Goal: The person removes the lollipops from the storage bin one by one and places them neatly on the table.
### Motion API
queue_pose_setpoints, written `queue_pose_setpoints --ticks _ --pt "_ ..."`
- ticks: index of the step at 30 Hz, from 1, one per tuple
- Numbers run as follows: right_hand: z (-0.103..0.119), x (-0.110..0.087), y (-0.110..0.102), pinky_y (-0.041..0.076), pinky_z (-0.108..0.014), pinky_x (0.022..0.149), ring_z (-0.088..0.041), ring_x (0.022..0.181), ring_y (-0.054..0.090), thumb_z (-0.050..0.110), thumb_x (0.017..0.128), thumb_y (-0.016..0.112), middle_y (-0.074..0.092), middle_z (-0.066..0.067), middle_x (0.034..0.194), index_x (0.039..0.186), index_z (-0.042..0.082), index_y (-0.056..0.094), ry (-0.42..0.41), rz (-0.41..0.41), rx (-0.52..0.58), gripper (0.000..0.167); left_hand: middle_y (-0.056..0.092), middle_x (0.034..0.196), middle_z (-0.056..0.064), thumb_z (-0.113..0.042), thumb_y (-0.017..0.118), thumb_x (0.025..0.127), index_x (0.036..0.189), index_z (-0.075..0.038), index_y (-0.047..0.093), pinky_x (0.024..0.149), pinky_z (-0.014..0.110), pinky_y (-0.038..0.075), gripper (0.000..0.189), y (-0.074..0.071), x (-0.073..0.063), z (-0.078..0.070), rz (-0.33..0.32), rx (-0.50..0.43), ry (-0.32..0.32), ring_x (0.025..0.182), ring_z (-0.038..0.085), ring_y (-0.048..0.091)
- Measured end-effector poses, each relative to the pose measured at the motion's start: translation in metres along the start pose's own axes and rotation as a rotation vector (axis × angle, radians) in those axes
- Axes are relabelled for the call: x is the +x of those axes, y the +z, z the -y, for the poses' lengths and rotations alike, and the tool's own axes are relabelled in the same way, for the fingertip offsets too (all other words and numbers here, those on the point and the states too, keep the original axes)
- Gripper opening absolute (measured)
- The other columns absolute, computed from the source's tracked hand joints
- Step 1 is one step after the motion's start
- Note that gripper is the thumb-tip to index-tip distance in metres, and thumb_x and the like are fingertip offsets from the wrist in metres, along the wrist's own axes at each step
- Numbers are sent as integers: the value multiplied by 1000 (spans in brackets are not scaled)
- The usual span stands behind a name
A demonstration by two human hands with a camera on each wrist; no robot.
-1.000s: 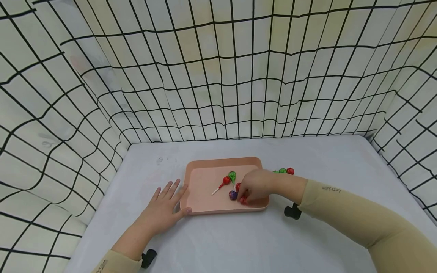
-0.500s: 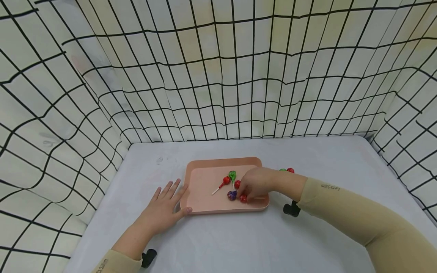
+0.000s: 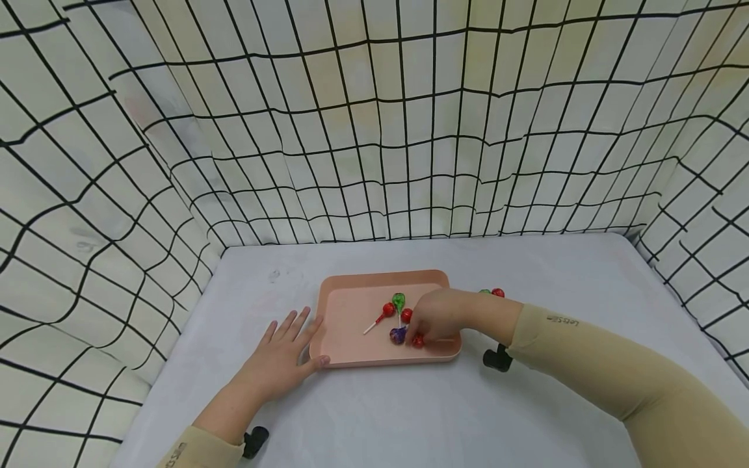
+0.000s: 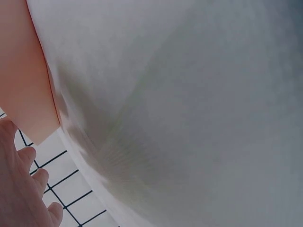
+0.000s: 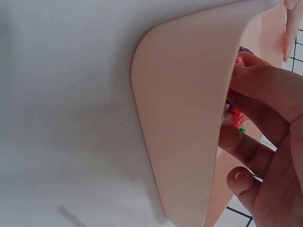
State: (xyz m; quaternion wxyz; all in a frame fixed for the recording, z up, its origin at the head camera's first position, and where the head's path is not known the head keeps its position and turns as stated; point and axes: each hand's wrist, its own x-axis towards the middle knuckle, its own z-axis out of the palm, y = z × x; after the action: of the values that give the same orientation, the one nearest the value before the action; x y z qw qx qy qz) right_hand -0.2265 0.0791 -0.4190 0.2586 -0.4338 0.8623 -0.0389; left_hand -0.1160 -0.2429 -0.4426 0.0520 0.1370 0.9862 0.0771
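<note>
A shallow peach-coloured tray lies on the white-covered table. In its right half my right hand reaches down with bent fingers and pinches a red lollipop, its stick hidden under the hand. Close by lie a purple lollipop, a second red lollipop, a green lollipop and another red lollipop with its stick pointing to the front left. In the right wrist view, the tray wall partly hides the fingertips. My left hand rests with spread fingers against the tray's left edge.
Beyond my right forearm, a green lollipop head and a red one show on the table, partly hidden. A wire grid over pale sheeting encloses the back and sides of the white table.
My right hand has stayed low in the tray, shifting only slightly. The purple lollipop has moved a little left, and the red one behind it shows more. The left hand is still.
</note>
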Motion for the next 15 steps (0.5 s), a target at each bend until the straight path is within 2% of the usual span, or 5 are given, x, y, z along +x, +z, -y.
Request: queue_pose_setpoints --ticks 9,15 --pt "-1 -1 0 43 -24 67 -8 80 52 20 86 79 62 16 81 100 38 79 29 -20 42 23 20 164 12 -65 52 93 157 -17 31 118 62 10 82 0 1 -1 3 -1 1 150 38 16" --pt "-3 -4 -1 47 -24 66 -9 83 54 15 86 76 64 17 86 97 38 80 42 -46 88 26 19 164 12 -68 47 93 158 -18 29 118 63 10 83 -2 1 -1 11 6 -2 150 38 16"
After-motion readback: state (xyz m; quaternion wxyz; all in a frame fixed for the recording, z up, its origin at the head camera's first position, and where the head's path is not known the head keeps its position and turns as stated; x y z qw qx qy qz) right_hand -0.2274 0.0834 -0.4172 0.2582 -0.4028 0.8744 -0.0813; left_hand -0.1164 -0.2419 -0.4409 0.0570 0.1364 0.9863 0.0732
